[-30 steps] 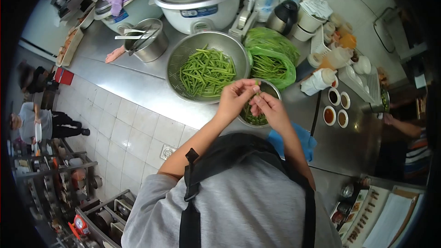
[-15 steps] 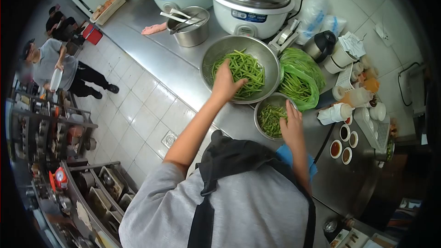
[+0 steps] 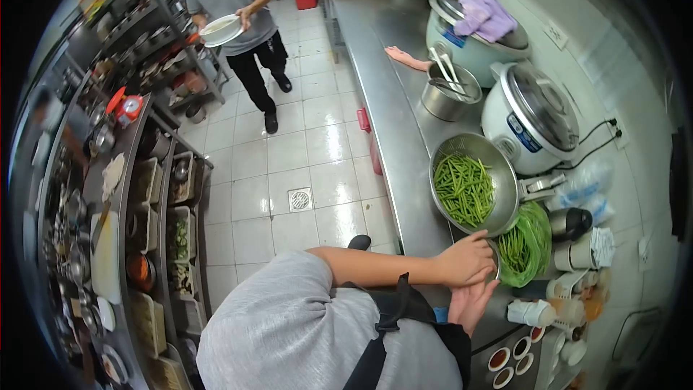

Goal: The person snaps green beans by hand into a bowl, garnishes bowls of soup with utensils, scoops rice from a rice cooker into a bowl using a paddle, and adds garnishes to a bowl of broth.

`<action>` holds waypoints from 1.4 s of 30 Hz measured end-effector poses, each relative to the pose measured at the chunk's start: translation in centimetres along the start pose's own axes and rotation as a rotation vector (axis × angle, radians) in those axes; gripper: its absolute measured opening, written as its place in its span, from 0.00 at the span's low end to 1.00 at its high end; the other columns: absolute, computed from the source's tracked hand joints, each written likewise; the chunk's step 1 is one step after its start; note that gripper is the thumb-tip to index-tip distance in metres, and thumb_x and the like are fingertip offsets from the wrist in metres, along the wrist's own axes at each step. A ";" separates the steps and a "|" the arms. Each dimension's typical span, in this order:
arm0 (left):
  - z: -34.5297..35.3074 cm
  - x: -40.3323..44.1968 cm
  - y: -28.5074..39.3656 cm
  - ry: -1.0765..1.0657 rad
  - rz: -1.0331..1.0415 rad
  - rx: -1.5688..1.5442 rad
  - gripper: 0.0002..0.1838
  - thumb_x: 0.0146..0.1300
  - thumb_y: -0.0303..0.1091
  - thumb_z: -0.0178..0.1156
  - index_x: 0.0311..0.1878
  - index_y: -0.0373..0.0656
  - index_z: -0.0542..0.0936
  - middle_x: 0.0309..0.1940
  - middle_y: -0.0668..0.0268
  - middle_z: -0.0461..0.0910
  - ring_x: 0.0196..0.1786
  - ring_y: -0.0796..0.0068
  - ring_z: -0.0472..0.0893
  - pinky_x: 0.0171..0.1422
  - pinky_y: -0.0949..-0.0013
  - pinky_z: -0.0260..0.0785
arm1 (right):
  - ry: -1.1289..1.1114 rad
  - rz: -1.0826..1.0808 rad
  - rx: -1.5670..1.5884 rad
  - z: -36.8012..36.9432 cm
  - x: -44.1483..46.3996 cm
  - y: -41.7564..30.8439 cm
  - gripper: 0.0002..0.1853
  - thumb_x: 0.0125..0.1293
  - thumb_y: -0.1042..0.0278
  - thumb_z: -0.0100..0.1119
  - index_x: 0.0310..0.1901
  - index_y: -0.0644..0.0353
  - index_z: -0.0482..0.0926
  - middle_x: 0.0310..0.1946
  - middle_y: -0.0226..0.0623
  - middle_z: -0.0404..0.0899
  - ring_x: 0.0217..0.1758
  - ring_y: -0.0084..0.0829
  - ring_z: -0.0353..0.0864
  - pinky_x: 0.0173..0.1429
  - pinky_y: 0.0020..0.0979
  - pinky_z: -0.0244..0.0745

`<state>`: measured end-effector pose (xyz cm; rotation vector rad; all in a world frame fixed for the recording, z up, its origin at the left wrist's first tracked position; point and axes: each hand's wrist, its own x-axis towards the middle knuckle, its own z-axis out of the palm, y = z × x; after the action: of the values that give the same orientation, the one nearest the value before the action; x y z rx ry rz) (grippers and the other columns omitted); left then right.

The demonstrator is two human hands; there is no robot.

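Note:
My left hand (image 3: 468,258) reaches across to the small metal bowl, its fingers curled downward. Whatever those fingers hold is hidden under the hand. Just below it, my right hand (image 3: 471,303) is open, palm turned up and fingers stretched, close to the left hand. Between and behind the hands only a sliver of the small bowl's rim (image 3: 497,260) shows; its contents are covered. Beyond them stands a large perforated colander (image 3: 504,186) with cut green beans (image 3: 462,189) in it. A green plastic bag (image 3: 535,245) of long beans sits right of the bowl.
Rice cookers (image 3: 530,119) and a metal pot (image 3: 453,97) with utensils stand along the steel counter (image 3: 368,50). Sauce cups (image 3: 498,359) and bottles (image 3: 570,310) are at the right. A person (image 3: 238,0) in the aisle carries white plates (image 3: 221,31); shelves line the left.
My left hand has left the beans in the colander and come to the small bowl beside my right hand. The view has swung left, and the person in the aisle appears nearer.

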<state>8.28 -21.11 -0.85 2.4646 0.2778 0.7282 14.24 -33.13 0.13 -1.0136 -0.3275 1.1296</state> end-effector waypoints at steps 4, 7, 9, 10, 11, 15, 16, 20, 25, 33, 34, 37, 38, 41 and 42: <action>0.4 -1.3 -2.1 0.326 -0.278 0.085 0.11 0.63 0.40 0.51 0.40 0.49 0.81 0.35 0.63 0.74 0.47 0.61 0.73 0.72 0.49 0.51 | -0.127 -0.190 -0.401 -0.6 -1.6 -0.4 0.27 0.72 0.51 0.47 0.60 0.69 0.67 0.56 0.50 0.72 0.56 0.37 0.74 0.64 0.36 0.66; -0.3 -2.8 -4.5 0.445 -0.284 0.130 0.08 0.61 0.40 0.58 0.36 0.48 0.82 0.34 0.63 0.75 0.46 0.63 0.73 0.63 0.55 0.59 | -0.006 -0.211 -0.762 -5.4 -1.7 -0.1 0.15 0.69 0.60 0.55 0.44 0.67 0.79 0.39 0.43 0.81 0.40 0.31 0.79 0.51 0.32 0.73; -1.3 -4.1 -4.5 0.497 -0.246 0.164 0.07 0.56 0.40 0.64 0.31 0.49 0.83 0.29 0.67 0.76 0.42 0.67 0.75 0.57 0.59 0.61 | 0.124 -0.213 -1.050 -7.5 -2.5 -0.3 0.13 0.67 0.61 0.58 0.34 0.65 0.80 0.28 0.38 0.81 0.31 0.27 0.78 0.43 0.30 0.73; -2.1 -4.8 -3.7 0.442 -0.264 0.092 0.07 0.55 0.41 0.65 0.30 0.49 0.83 0.27 0.68 0.76 0.39 0.68 0.75 0.54 0.60 0.62 | 0.180 -0.143 -1.160 -8.2 -2.9 -0.3 0.13 0.65 0.60 0.59 0.33 0.64 0.79 0.27 0.38 0.79 0.29 0.27 0.75 0.41 0.31 0.72; -3.0 -5.6 -2.7 0.389 -0.285 0.023 0.08 0.54 0.42 0.67 0.29 0.49 0.82 0.24 0.70 0.76 0.35 0.69 0.74 0.52 0.61 0.63 | 0.229 -0.070 -1.269 -8.7 -3.3 -0.3 0.13 0.64 0.60 0.61 0.33 0.63 0.78 0.25 0.38 0.76 0.28 0.27 0.73 0.39 0.31 0.70; -2.9 -7.3 0.7 0.209 -0.453 -0.230 0.14 0.54 0.48 0.68 0.23 0.49 0.82 0.14 0.67 0.73 0.21 0.67 0.74 0.33 0.63 0.66 | 0.290 -0.307 -1.579 -15.6 -5.0 4.1 0.14 0.60 0.59 0.65 0.32 0.63 0.75 0.21 0.35 0.68 0.25 0.31 0.67 0.34 0.34 0.66; -2.8 -7.7 1.9 0.131 -0.533 -0.288 0.16 0.55 0.49 0.67 0.23 0.48 0.81 0.15 0.64 0.74 0.21 0.65 0.75 0.30 0.62 0.67 | 0.291 -0.282 -1.591 -16.4 -4.9 4.9 0.14 0.59 0.60 0.65 0.33 0.63 0.75 0.21 0.36 0.67 0.25 0.32 0.67 0.34 0.34 0.66; 2.1 -9.1 4.0 0.051 -0.413 -0.445 0.27 0.68 0.53 0.51 0.20 0.42 0.76 0.12 0.60 0.71 0.19 0.56 0.72 0.28 0.58 0.65 | 0.343 -0.099 -1.538 -17.2 -5.2 5.8 0.13 0.60 0.62 0.64 0.34 0.63 0.75 0.28 0.38 0.71 0.31 0.36 0.71 0.38 0.35 0.68; 3.6 -10.0 5.6 -0.213 -0.246 -0.511 0.16 0.71 0.40 0.45 0.37 0.42 0.78 0.29 0.58 0.80 0.34 0.55 0.79 0.41 0.56 0.69 | 0.405 -0.152 -1.326 -18.9 -5.4 6.3 0.14 0.63 0.62 0.60 0.44 0.64 0.78 0.45 0.45 0.76 0.46 0.41 0.75 0.47 0.35 0.71; 6.6 -13.3 3.9 -0.314 -0.201 -0.521 0.22 0.51 0.16 0.46 0.47 0.42 0.79 0.41 0.57 0.82 0.45 0.56 0.80 0.50 0.60 0.71 | 0.413 -0.693 -1.683 -17.9 -9.4 10.4 0.18 0.63 0.63 0.59 0.52 0.64 0.78 0.56 0.47 0.71 0.60 0.48 0.65 0.65 0.47 0.59; 7.0 -13.6 3.5 -0.282 -0.163 -0.499 0.22 0.50 0.15 0.46 0.48 0.42 0.79 0.43 0.57 0.81 0.46 0.56 0.80 0.51 0.61 0.72 | 0.437 -0.653 -1.658 -18.2 -9.6 10.8 0.18 0.62 0.62 0.60 0.50 0.64 0.79 0.56 0.47 0.71 0.60 0.48 0.66 0.64 0.47 0.59; 6.2 -13.8 2.9 -0.249 -0.151 -0.499 0.20 0.52 0.16 0.50 0.48 0.42 0.79 0.40 0.59 0.83 0.43 0.61 0.82 0.48 0.64 0.73 | 0.505 -0.544 -1.567 -18.1 -9.1 10.7 0.18 0.60 0.61 0.63 0.47 0.65 0.79 0.56 0.46 0.72 0.59 0.48 0.67 0.63 0.46 0.61; 5.8 -13.8 2.7 -0.332 -0.230 -0.540 0.19 0.53 0.17 0.52 0.48 0.43 0.80 0.39 0.60 0.84 0.42 0.63 0.83 0.46 0.66 0.73 | 0.535 -0.515 -1.527 -18.5 -8.9 10.7 0.17 0.60 0.61 0.63 0.46 0.65 0.79 0.55 0.45 0.72 0.58 0.49 0.67 0.62 0.46 0.61; 3.5 -13.7 2.8 -0.565 -0.397 -0.588 0.16 0.57 0.24 0.57 0.49 0.43 0.80 0.33 0.63 0.85 0.37 0.70 0.84 0.43 0.70 0.74 | 0.585 -0.590 -1.532 -18.6 -8.7 10.7 0.16 0.59 0.62 0.64 0.44 0.65 0.78 0.52 0.44 0.74 0.57 0.49 0.67 0.61 0.46 0.61; 2.8 -13.7 2.7 -0.620 -0.403 -0.553 0.14 0.58 0.27 0.59 0.49 0.43 0.80 0.31 0.63 0.85 0.35 0.72 0.84 0.41 0.71 0.74 | 0.592 -0.650 -1.554 -18.1 -8.4 10.4 0.16 0.59 0.63 0.64 0.44 0.65 0.77 0.51 0.44 0.75 0.57 0.50 0.67 0.61 0.47 0.61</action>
<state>-1.48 -29.27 -7.32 1.8940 0.2726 -0.1350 16.71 -48.80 -15.87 -2.2608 -1.0079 -0.2650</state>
